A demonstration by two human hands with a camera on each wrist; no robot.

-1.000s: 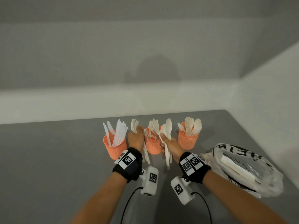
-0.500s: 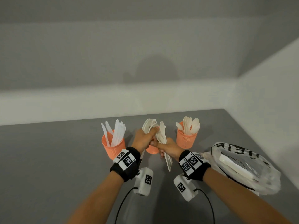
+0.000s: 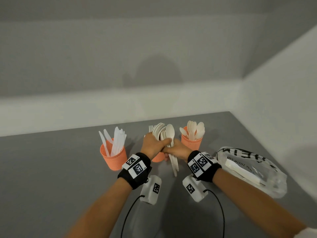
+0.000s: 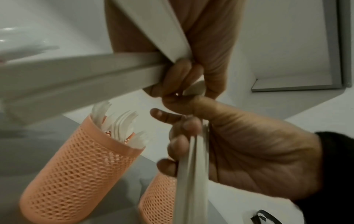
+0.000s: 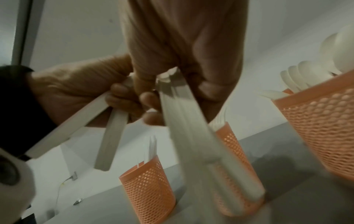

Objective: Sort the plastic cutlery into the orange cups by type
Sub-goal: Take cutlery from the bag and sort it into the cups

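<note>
Our left hand [image 3: 151, 145] and right hand [image 3: 177, 150] met above the middle orange cup [image 3: 158, 157], both curled around white plastic cutlery. The right hand gripped a bundle of spoons [image 3: 171, 148] by the handles, bowls up; the left hand clutched a few pieces beside it. The knife cup [image 3: 113, 156] stood left and the spoon cup [image 3: 191, 143] right on the grey table [image 3: 51, 169], near a plastic bag [image 3: 253, 170].
</note>
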